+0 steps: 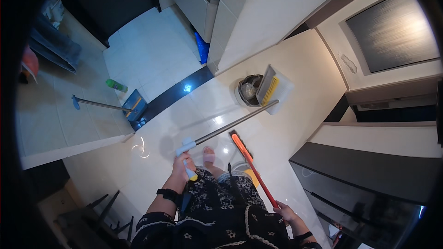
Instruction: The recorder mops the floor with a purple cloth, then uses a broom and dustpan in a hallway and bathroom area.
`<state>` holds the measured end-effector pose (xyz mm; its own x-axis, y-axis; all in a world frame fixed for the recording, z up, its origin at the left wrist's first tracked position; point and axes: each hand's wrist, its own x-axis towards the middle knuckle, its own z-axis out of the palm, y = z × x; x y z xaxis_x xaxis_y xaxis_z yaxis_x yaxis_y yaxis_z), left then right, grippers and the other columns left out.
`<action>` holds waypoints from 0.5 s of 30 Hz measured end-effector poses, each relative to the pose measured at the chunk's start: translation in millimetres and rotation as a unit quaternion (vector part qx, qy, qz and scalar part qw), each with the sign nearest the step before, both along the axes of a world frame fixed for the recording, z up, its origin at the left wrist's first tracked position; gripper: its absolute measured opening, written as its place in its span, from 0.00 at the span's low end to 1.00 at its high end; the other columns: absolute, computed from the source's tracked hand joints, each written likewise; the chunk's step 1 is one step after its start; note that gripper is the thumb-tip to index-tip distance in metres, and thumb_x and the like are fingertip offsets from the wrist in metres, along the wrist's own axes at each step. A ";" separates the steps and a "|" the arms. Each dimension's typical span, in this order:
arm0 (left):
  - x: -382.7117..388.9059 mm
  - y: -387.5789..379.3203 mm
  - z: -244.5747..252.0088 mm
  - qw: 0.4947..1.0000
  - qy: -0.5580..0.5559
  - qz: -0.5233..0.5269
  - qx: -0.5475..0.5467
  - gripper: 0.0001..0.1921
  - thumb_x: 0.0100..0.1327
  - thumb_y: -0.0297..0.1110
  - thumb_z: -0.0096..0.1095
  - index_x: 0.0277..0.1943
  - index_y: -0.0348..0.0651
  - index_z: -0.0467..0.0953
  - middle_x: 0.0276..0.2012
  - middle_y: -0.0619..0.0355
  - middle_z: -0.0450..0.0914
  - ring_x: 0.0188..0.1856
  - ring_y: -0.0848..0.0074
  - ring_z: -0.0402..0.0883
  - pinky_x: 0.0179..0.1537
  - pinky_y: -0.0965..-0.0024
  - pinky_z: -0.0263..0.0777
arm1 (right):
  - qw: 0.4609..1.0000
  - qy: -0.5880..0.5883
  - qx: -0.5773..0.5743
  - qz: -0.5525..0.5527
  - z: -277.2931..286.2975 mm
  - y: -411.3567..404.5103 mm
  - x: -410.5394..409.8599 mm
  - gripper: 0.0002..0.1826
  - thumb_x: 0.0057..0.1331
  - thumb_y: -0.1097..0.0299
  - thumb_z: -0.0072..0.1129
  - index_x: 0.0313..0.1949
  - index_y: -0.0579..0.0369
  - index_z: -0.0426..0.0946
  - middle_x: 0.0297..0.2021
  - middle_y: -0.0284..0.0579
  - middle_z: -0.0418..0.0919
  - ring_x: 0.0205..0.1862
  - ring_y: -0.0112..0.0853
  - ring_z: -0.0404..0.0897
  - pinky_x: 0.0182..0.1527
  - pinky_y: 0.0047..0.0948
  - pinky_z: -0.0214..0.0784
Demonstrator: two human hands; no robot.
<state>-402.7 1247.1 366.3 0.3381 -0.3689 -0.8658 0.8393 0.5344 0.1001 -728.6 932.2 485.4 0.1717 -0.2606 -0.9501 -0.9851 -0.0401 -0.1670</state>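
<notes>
My left hand (183, 167) grips the light-blue handle of a long-handled dustpan (225, 128). Its grey and white pan with a yellow comb edge (271, 88) is tilted over the rim of a lined trash bin (241, 99), which holds some clear plastic. In my right hand (286, 211) is the red handle of a broom (258, 173). The broom's orange head with dark bristles (242, 147) lies on or just above the floor, below the bin in the view. How far the bristles touch the floor I cannot tell.
A dark threshold (169, 98) leads to a tiled room with a blue dustpan (138, 105), a green bottle (117, 85) and a cabinet (193, 3). A dark cabinet (360, 173) stands at right, a black-legged chair (107, 211) at lower left. A round yellow object (254, 178) lies near my legs.
</notes>
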 end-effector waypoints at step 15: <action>-5.6 9.0 -72.1 0.986 0.017 -0.019 0.166 0.05 0.58 0.28 0.56 0.37 0.46 0.69 0.19 0.63 0.65 0.16 0.79 0.64 0.18 0.74 0.63 | 1.000 0.000 0.010 -0.019 -7.4 3.9 37.9 0.31 0.62 0.68 0.54 0.64 0.57 0.55 0.23 0.34 0.71 0.22 0.21 0.68 0.25 0.20 0.62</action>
<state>-408.3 1256.0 294.3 0.2975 -0.0752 -0.9518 0.8637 0.4459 0.2348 -690.8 936.1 478.0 0.1624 -0.2470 -0.9553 -0.9859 0.0002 -0.1676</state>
